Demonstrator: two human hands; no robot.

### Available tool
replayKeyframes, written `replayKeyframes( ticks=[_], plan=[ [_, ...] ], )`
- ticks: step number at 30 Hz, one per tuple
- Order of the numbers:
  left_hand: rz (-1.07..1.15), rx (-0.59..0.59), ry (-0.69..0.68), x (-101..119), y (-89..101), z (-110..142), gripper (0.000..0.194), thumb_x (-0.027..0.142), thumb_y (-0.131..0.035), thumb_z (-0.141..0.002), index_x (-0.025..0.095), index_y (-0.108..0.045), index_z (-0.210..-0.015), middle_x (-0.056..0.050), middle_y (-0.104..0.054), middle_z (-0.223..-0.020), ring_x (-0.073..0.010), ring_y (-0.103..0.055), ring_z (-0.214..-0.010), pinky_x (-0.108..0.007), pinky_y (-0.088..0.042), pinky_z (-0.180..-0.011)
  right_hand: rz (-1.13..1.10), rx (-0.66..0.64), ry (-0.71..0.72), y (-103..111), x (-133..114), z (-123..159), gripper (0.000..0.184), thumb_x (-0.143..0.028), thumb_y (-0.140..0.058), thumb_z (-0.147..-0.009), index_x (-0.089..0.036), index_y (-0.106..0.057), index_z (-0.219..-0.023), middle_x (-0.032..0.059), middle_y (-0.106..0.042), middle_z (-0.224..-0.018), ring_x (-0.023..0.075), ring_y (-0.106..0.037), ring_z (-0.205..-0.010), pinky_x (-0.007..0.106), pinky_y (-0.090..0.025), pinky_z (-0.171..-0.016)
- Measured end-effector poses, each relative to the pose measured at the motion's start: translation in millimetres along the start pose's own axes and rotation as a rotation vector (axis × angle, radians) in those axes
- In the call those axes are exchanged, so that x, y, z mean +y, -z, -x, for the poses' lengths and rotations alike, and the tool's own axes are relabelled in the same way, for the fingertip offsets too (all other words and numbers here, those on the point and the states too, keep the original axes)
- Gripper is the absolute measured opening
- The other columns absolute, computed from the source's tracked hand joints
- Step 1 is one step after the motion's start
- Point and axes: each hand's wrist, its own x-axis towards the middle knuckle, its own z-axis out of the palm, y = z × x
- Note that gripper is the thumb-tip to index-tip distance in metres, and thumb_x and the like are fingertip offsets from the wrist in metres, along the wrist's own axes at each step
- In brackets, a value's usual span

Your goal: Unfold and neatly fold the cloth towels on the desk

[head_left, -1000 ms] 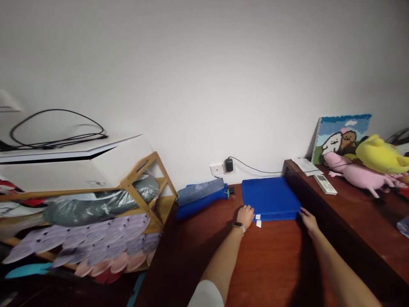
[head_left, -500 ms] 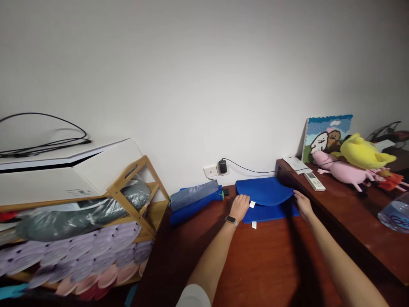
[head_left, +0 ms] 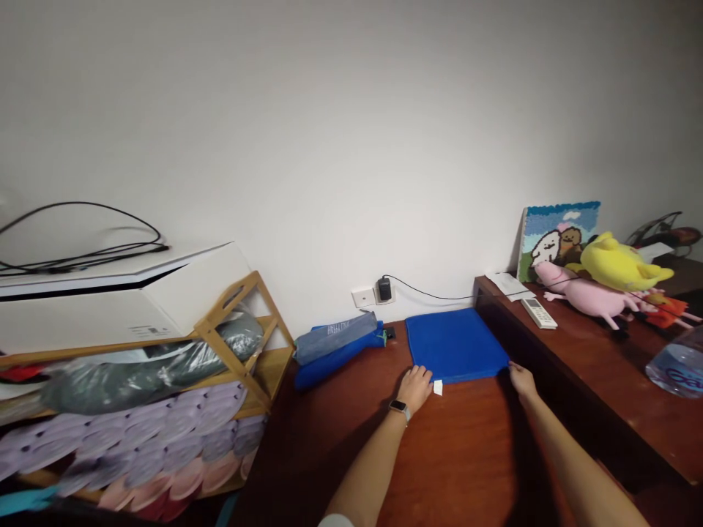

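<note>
A flat blue cloth [head_left: 455, 340] lies folded on the reddish-brown desk, against the wall, with a small white tag [head_left: 438, 387] sticking out at its near edge. At its near left corner my left hand [head_left: 416, 387], wearing a watch on the wrist, has its fingers bent over the edge. My right hand [head_left: 521, 380] pinches the near right corner between thumb and fingers. The upper layer rests over the lower one, whose surface is hidden.
Left on the desk lie a rolled blue cloth and a grey-blue pouch [head_left: 337, 339]. A wooden rack [head_left: 242, 315] holds slippers and a white box. On the raised right surface are a remote control [head_left: 539, 312], plush toys [head_left: 587, 289] and a plastic bottle [head_left: 678, 366]. A black charger [head_left: 384, 288] trails a cable.
Both hands have drawn the upper layer of the blue cloth toward me and down, laying it over the lower layer. The gap between the layers has closed.
</note>
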Motion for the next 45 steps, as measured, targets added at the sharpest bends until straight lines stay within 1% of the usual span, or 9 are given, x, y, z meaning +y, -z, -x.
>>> replayKeyframes(
  ticks=[7, 14, 17, 21, 26, 30, 35, 40, 45],
  plan=[
    [0.06, 0.034, 0.074, 0.2, 6.8, 28.4, 0.029, 0.029, -0.051, -0.105, 0.023, -0.069, -0.127, -0.009, -0.071, -0.125, -0.0248, -0.063, -0.119, -0.039, -0.051, -0.103, 0.044, -0.011, -0.08, -4.0, -0.6, 1.8, 0.051, -0.034, -0.053, -0.071, -0.008, -0.082, -0.104, 0.0202, -0.08, -0.106, 0.0355, -0.072, -0.115, 0.044, -0.055, -0.103],
    [0.051, 0.152, 0.427, -83.1, 20.1, 212.0, 0.045, 0.034, -0.048, -0.106, 0.025, -0.059, -0.148, -0.009, -0.057, -0.157, -0.0298, -0.05, -0.147, -0.052, -0.041, -0.122, 0.135, 0.094, 0.07, -23.8, -28.0, 49.6, 0.054, -0.037, -0.051, -0.08, -0.014, -0.077, -0.122, 0.0228, -0.06, -0.139, 0.0415, -0.054, -0.134, 0.06, -0.039, -0.117],
    [0.069, 0.195, 0.488, -100.6, 25.1, 254.7, 0.045, 0.032, -0.047, -0.105, 0.025, -0.06, -0.147, -0.007, -0.058, -0.157, -0.0273, -0.05, -0.147, -0.051, -0.04, -0.123, 0.047, -0.131, 0.4, -71.9, -88.7, 94.2, 0.044, -0.036, -0.046, -0.084, -0.018, -0.081, -0.104, 0.0182, -0.067, -0.123, 0.0339, -0.06, -0.124, 0.053, -0.041, -0.117],
    [0.094, 0.229, 0.515, -94.8, 31.0, 255.2, 0.044, 0.026, -0.051, -0.1, 0.024, -0.065, -0.141, -0.008, -0.062, -0.153, -0.0272, -0.053, -0.144, -0.051, -0.041, -0.123, -0.056, -0.527, 0.448, -163.6, -204.6, 137.0, 0.036, -0.029, -0.05, -0.082, -0.023, -0.083, -0.094, 0.0117, -0.073, -0.122, 0.0262, -0.065, -0.12, 0.043, -0.045, -0.115],
    [0.129, 0.228, 0.523, -87.8, 33.6, 252.4, 0.047, 0.022, -0.054, -0.096, 0.023, -0.064, -0.142, -0.009, -0.06, -0.153, -0.0286, -0.051, -0.144, -0.053, -0.039, -0.124, -0.054, -0.631, 0.399, -253.1, -309.6, 142.3, 0.033, -0.025, -0.055, -0.078, -0.022, -0.084, -0.094, 0.0087, -0.079, -0.113, 0.0255, -0.069, -0.114, 0.038, -0.049, -0.107],
    [0.159, 0.249, 0.552, -85.9, 32.6, 256.2, 0.047, 0.024, -0.054, -0.096, 0.025, -0.064, -0.142, -0.009, -0.059, -0.153, -0.0293, -0.05, -0.145, -0.055, -0.036, -0.125, -0.076, -0.686, 0.348, -277.2, -345.6, 148.1, 0.031, -0.03, -0.056, -0.083, -0.016, -0.084, -0.087, 0.0116, -0.079, -0.084, 0.0293, -0.072, -0.094, 0.042, -0.055, -0.093],
    [0.178, 0.255, 0.561, -83.3, 34.3, 254.8, 0.045, 0.027, -0.056, -0.097, 0.025, -0.063, -0.141, -0.009, -0.059, -0.153, -0.0291, -0.049, -0.145, -0.054, -0.034, -0.127, -0.245, -0.745, 0.422, -251.5, -396.5, 177.0, 0.044, -0.042, -0.055, -0.09, -0.018, -0.081, -0.116, 0.01, -0.08, -0.104, 0.0242, -0.07, -0.093, 0.039, -0.056, -0.088],
    [0.196, 0.244, 0.554, -83.3, 36.1, 254.3, 0.045, 0.024, -0.056, -0.096, 0.023, -0.064, -0.14, -0.011, -0.06, -0.152, -0.029, -0.049, -0.145, -0.052, -0.034, -0.126, -0.51, -0.684, 0.778, -141.5, -449.5, 212.5, 0.042, -0.051, -0.058, -0.098, -0.03, -0.075, -0.13, 0.0073, -0.064, -0.143, 0.0213, -0.065, -0.111, 0.036, -0.056, -0.091],
    [0.496, 0.346, 0.594, -86.3, 47.4, 250.8, 0.042, 0.023, -0.063, -0.088, 0.022, -0.071, -0.129, -0.013, -0.064, -0.146, -0.0309, -0.05, -0.144, -0.053, -0.029, -0.128, -0.318, -0.669, 0.961, -37.1, -397.7, 251.2, 0.035, -0.046, -0.062, -0.098, -0.028, -0.073, -0.125, 0.0078, -0.073, -0.119, 0.0227, -0.068, -0.107, 0.035, -0.056, -0.089]
  ],
)
